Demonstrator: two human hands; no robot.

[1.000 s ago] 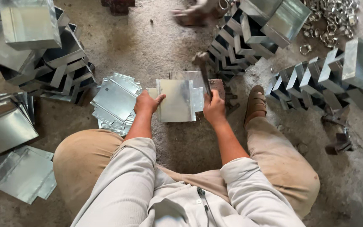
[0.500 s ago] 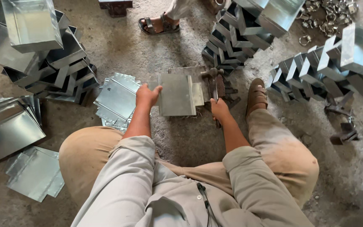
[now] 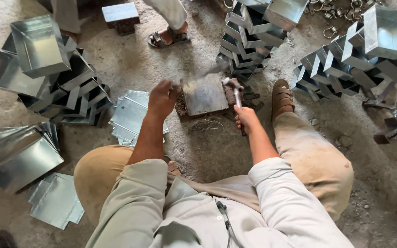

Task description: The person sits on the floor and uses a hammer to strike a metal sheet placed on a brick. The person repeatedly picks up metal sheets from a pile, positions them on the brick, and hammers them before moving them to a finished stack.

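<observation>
At the far left, folded metal trays (image 3: 21, 154) lie on the concrete floor (image 3: 382, 183), with flat cut sheets (image 3: 53, 202) below them. Above, a heap of open metal boxes (image 3: 47, 64) is stacked at angles. Just right of that heap, a pile of flat metal blanks (image 3: 132, 117) sits beside the person's left forearm.

The left hand (image 3: 161, 97) is closed around the edge of a metal sheet (image 3: 210, 71). The sheet is smeared by motion, so its exact shape and tilt are hard to tell; it seems to be raised over a dark square block (image 3: 204, 95) resting on the floor right in front of the person.

The right hand (image 3: 246, 118) is wrapped in a fist around the handle of a hammer (image 3: 234, 87), whose head lies at the block's right edge.

Behind the block stands a column of nested metal boxes (image 3: 249, 32). Another person's sandalled foot (image 3: 168, 36) is at the top, left of that column. Right of the hammer is the person's own sandalled foot (image 3: 282, 97), then more rows of boxes (image 3: 359, 50) and loose metal rings (image 3: 341, 11) at the top right.
</observation>
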